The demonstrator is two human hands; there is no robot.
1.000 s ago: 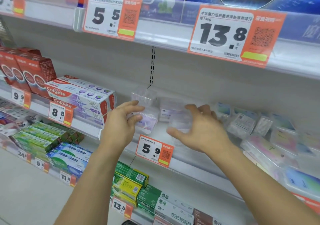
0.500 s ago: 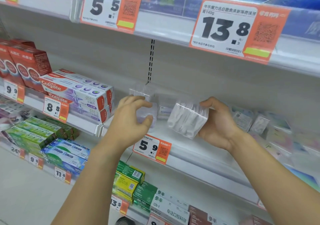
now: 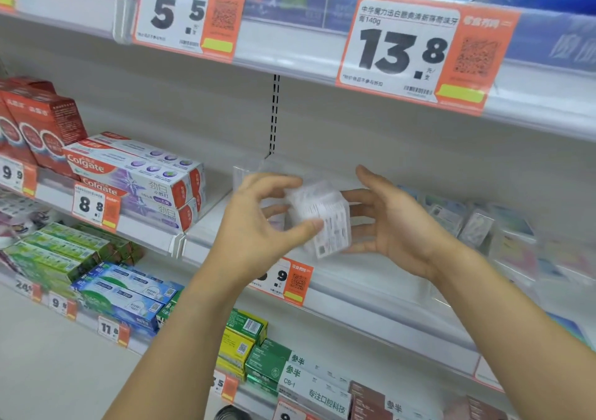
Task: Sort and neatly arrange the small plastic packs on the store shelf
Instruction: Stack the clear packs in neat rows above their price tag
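A small clear plastic pack (image 3: 325, 218) with a printed label sits between both my hands, just above the front of the middle shelf (image 3: 371, 277). My left hand (image 3: 254, 229) pinches its left side with thumb and fingers. My right hand (image 3: 396, 222) cups its right side with spread fingers. More small plastic packs (image 3: 477, 226) lie in a loose, blurred pile on the shelf to the right. Another clear pack (image 3: 248, 174) stands behind my left hand, mostly hidden.
Colgate toothpaste boxes (image 3: 138, 177) are stacked at the left on the same level, red boxes (image 3: 38, 126) beyond them. A 5.9 price tag (image 3: 283, 279) hangs on the shelf edge below my hands. The shelf above carries 5.5 and 13.8 tags. Green and blue boxes fill lower shelves.
The pack held in my right hand has moved left and turned, label side toward me. My left hand has left the shelf pack and taken hold of this one too.
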